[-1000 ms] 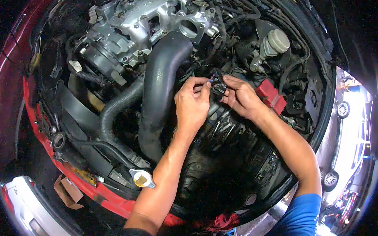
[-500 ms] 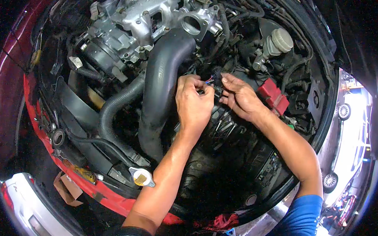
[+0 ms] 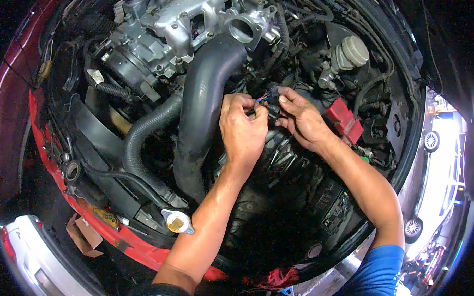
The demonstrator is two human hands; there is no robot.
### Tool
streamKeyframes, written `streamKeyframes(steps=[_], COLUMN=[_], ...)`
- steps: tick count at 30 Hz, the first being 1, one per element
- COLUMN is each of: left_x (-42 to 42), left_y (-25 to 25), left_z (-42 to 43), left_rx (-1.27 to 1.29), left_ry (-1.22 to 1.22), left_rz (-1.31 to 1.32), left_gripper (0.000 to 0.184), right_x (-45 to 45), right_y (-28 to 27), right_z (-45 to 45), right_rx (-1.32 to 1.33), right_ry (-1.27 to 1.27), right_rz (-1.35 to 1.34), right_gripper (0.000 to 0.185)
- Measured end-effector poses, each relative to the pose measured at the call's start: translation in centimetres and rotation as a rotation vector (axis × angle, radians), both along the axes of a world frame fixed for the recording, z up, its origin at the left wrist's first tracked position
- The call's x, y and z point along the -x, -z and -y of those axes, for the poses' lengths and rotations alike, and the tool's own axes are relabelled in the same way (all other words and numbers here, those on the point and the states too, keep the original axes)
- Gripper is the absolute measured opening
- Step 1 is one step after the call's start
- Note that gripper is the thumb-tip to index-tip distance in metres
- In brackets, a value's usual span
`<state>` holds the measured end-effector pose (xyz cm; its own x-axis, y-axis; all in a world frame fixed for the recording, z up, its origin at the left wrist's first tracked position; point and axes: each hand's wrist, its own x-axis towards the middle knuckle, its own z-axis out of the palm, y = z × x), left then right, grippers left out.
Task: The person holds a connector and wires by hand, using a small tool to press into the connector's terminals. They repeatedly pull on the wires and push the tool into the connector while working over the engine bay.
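Over the engine bay, my left hand [image 3: 243,128] is closed, its thumb and fingers pinching thin coloured wires [image 3: 261,99]. These wires run into a black wiring connector [image 3: 273,93] between my two hands. My right hand [image 3: 302,119] grips that connector at its right side with thumb and index finger, the other fingers curled below. Part of the connector is hidden behind the fingers. Just left of my left hand stands a thick black air hose [image 3: 203,105].
A silver intake manifold [image 3: 181,23] with an open throttle body [image 3: 240,32] lies beyond the hose. To the right are a red cover [image 3: 344,120] and a fluid reservoir [image 3: 353,52]. The radiator cap [image 3: 178,222] sits beside my left forearm. Parked cars show outside the bay.
The black connector and wires have turned slightly, so the coloured wires show more between my hands. Both hands stay almost in place, still holding on.
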<state>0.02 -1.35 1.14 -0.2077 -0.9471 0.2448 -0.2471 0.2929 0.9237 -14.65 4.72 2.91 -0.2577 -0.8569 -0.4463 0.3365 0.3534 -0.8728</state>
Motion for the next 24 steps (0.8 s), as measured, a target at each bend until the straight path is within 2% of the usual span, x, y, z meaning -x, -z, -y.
streamKeyframes(steps=[7,12,15,19,24], left_x=[0.2,0.0,0.1,0.1,0.0], left_y=[-0.7,-0.9,-1.2,-1.0,-1.0], left_z=[-0.3,-0.3,-0.4,-0.3,-0.3], left_rx=[-0.162,-0.127,-0.158,-0.076,-0.091], left_ry=[-0.018,-0.029,-0.031,0.011,0.042], left_rz=[-0.156,-0.067,-0.065,-0.02,-0.006], left_gripper=[0.012,0.013,0.013,0.012,0.012], right_x=[0.4,0.1,0.0,0.2,0.1], right_y=[0.1,0.2,0.0,0.5,0.4], right_z=[-0.1,-0.3,-0.3,-0.4,-0.3], right_rx=[0.03,0.004,0.011,0.009,0.022], right_ry=[-0.02,0.006,0.002,-0.007,-0.024], right_rz=[-0.071,0.001,0.153,0.171,0.166], right_gripper=[0.036,0.038,0.039,0.037,0.034])
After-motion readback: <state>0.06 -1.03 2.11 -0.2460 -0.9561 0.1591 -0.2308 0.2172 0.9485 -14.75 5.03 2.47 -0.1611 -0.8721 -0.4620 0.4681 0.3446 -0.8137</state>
